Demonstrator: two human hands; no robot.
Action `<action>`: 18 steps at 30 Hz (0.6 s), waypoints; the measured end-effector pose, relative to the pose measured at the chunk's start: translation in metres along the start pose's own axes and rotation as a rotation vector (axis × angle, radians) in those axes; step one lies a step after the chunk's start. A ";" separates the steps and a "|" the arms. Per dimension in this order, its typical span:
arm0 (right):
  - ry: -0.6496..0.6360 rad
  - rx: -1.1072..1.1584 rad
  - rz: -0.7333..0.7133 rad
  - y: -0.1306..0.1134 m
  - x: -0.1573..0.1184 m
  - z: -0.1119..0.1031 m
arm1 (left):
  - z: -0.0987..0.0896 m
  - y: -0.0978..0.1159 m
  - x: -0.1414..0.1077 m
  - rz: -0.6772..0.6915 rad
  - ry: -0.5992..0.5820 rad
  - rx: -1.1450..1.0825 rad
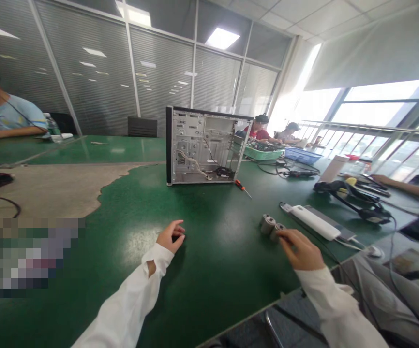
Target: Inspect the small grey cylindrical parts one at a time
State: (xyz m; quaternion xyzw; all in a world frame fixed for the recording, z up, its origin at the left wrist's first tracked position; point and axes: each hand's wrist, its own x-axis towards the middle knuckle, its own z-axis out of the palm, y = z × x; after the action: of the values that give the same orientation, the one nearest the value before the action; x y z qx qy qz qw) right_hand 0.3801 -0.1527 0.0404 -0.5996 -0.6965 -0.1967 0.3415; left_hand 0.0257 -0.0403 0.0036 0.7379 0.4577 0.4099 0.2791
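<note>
Batteries (pixel 272 227) under the right hand's (pixel 301 250) loosely curled, unclosed fingers could roll off the table (pixel 209 270); left hand (pixel 171 237) curls empty.

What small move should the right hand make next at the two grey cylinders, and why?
Probably close the fingers around the nearer grey cylinder: the right hand rests at it, fingertips touching but not yet wrapped round, while the left hand lies loosely curled on the green table.

Two short grey metal cylinders (pixel 272 227) are lying side by side (touching, it seems) on the green tabletop, just at the right hand's (pixel 301 250) fingertips, well apart from the left hand (pixel 171 236).
</note>
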 end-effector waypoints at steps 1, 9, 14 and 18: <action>-0.008 -0.062 0.039 0.017 -0.003 -0.012 | -0.001 0.001 0.000 -0.001 -0.007 0.004; -0.190 -0.195 0.098 0.065 -0.012 -0.038 | -0.001 -0.004 0.003 -0.003 -0.025 -0.002; -0.254 -0.180 0.118 0.068 -0.015 -0.034 | 0.003 -0.008 0.003 -0.012 -0.005 -0.013; -0.277 -0.202 0.128 0.070 -0.015 -0.038 | 0.003 -0.009 0.004 -0.008 -0.001 -0.012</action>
State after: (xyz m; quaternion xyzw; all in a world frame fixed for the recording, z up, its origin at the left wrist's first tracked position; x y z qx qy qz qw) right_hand 0.4580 -0.1746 0.0468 -0.6954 -0.6739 -0.1591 0.1923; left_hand 0.0248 -0.0330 -0.0036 0.7346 0.4580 0.4111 0.2855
